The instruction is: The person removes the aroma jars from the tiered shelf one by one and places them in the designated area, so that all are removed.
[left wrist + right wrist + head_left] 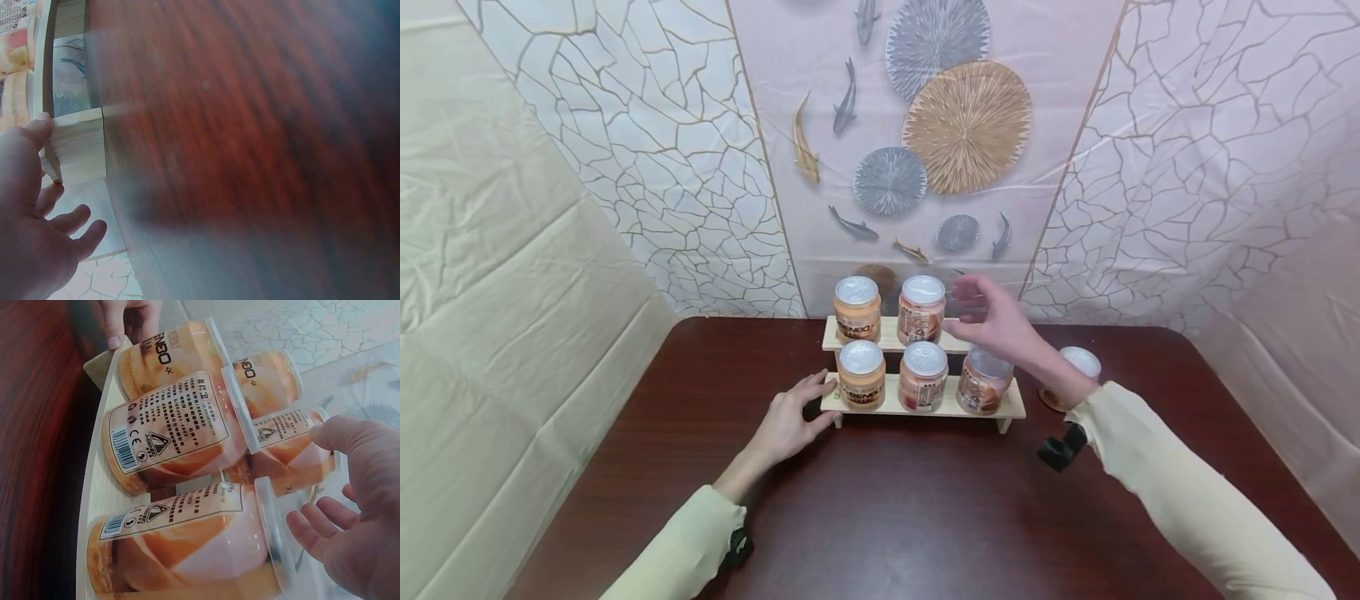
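Observation:
A two-step wooden rack carries several lidded jars with orange-toned labels. On the upper step stand an upper-left jar and an upper-middle jar; the lower step bears a lower-left jar, a lower-middle jar and a lower-right jar. With thumb and fingers, my left hand grips the left end of the lower step. Beside the upper-middle jar is my right hand, its fingers loosely bent and holding nothing, the thumb close to that jar; whether they touch I cannot tell.
One more jar with a pale lid stands on the dark wooden table right of the rack, partly behind my right forearm. Patterned cloth hangs behind the table, and plain pale cloth drapes the left side.

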The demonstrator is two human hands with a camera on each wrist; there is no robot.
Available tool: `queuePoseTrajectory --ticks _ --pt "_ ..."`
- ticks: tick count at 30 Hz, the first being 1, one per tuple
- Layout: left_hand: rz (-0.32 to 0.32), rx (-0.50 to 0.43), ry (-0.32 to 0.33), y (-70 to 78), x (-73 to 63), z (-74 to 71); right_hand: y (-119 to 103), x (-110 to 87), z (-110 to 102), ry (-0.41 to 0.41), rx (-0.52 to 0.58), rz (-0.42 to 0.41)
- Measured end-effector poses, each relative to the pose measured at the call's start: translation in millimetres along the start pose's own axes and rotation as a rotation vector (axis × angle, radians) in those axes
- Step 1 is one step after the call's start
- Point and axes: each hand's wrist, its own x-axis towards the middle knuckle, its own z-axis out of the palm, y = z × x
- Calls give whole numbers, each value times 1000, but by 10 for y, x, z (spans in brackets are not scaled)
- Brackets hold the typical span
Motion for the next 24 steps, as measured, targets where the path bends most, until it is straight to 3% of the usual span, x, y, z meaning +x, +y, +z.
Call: queuePoseTrajectory --ticks 24 --pt "2 0 4 -5 3 1 11 199 203 -20 0 26"
